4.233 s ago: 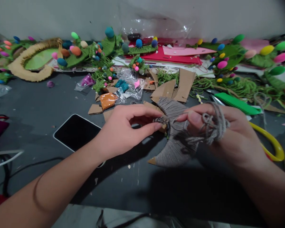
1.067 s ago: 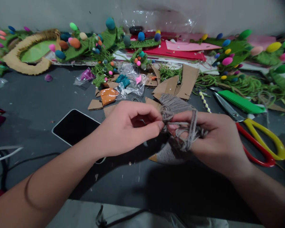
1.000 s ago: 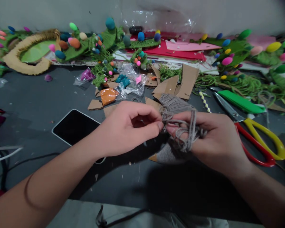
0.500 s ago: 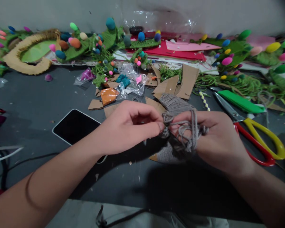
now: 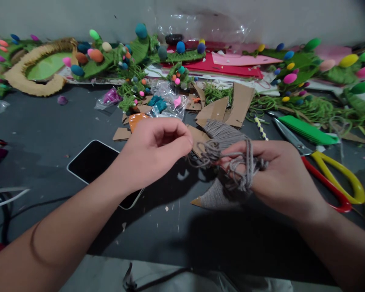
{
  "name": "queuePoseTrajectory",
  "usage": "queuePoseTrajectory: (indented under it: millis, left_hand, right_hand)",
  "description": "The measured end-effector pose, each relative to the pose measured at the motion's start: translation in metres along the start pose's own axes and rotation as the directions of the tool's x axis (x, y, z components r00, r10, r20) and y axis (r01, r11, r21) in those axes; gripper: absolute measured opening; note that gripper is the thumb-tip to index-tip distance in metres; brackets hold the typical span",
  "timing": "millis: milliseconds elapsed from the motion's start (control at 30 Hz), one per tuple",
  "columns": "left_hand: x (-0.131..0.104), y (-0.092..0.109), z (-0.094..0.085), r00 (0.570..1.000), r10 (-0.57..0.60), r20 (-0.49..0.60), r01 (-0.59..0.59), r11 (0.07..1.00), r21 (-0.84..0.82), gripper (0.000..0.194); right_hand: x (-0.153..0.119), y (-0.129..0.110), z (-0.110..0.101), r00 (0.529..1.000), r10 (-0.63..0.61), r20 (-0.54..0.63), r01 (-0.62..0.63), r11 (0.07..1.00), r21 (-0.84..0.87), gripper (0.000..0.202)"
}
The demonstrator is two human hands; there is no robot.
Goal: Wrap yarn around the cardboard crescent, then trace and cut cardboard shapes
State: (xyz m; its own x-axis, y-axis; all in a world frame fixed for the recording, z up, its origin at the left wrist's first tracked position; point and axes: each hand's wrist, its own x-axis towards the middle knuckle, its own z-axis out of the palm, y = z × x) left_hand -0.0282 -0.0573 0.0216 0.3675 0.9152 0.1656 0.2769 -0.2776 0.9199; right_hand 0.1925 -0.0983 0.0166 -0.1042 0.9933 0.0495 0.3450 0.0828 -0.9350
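My right hand [image 5: 276,174] is closed on a loose tangle of grey yarn [image 5: 247,168], with strands looped across its fingers. A bunched clump of the yarn sticks out to the left of the fingertips. Left of that clump, my left hand [image 5: 158,156] is closed in a pinch; a thin yarn strand runs to its fingertips. Behind and below the right hand lies a curved cardboard shape wrapped in grey yarn [image 5: 220,132], its lower tip [image 5: 196,201] bare brown. The right hand hides the shape's middle.
A phone [image 5: 93,162] lies beside my left forearm. Scissors with red and yellow handles [image 5: 314,154] and a green comb [image 5: 308,129] are at the right. Cardboard scraps [image 5: 240,105], small plastic bags [image 5: 170,97] and green yarn leaves with coloured balls [image 5: 100,67] line the back.
My left hand has moved left, away from the right fingertips, and the yarn clump between them has loosened and spread. The right hand stays almost in place.
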Motion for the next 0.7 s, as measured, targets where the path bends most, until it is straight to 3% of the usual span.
queuePoseTrajectory:
  millis: [67, 100, 167, 233, 300, 433, 700]
  left_hand:
    - [-0.0023, 0.0005, 0.0003, 0.990, 0.130, -0.050, -0.127, 0.991, 0.052, 0.008]
    - [-0.0039, 0.0011, 0.0009, 0.973, 0.227, -0.041, -0.223, 0.971, 0.082, 0.015]
    - [-0.0068, 0.0021, 0.0025, 0.924, 0.379, 0.058, -0.383, 0.915, 0.130, 0.036]
    - [-0.0082, 0.0023, 0.0043, 0.895, 0.403, 0.190, -0.432, 0.889, 0.151, 0.038]
    - [-0.0077, 0.0013, 0.0059, 0.910, 0.338, 0.241, -0.384, 0.907, 0.175, 0.026]
    - [-0.0040, -0.0005, 0.0065, 0.943, 0.275, 0.185, -0.310, 0.931, 0.196, 0.006]
    - [-0.0029, 0.0017, 0.0033, 0.984, 0.156, 0.082, -0.165, 0.978, 0.131, 0.004]
  right_hand:
    - [0.0011, -0.0011, -0.0004, 1.000, -0.002, 0.009, 0.002, 1.000, -0.001, 0.010]
    - [0.0016, -0.0018, -0.0005, 1.000, -0.008, 0.020, 0.008, 1.000, 0.003, 0.011]
    - [0.0024, -0.0034, -0.0003, 0.998, -0.035, 0.048, 0.034, 0.999, 0.017, 0.012]
    - [0.0025, -0.0045, -0.0001, 0.996, -0.060, 0.071, 0.059, 0.998, 0.024, 0.012]
    - [0.0018, -0.0046, 0.0004, 0.995, -0.065, 0.070, 0.063, 0.998, 0.027, 0.011]
    - [0.0005, -0.0024, 0.0017, 0.999, -0.024, 0.025, 0.023, 0.999, 0.046, 0.008]
    - [0.0017, 0.0024, -0.0049, 0.999, 0.022, 0.043, -0.026, 0.994, 0.104, 0.005]
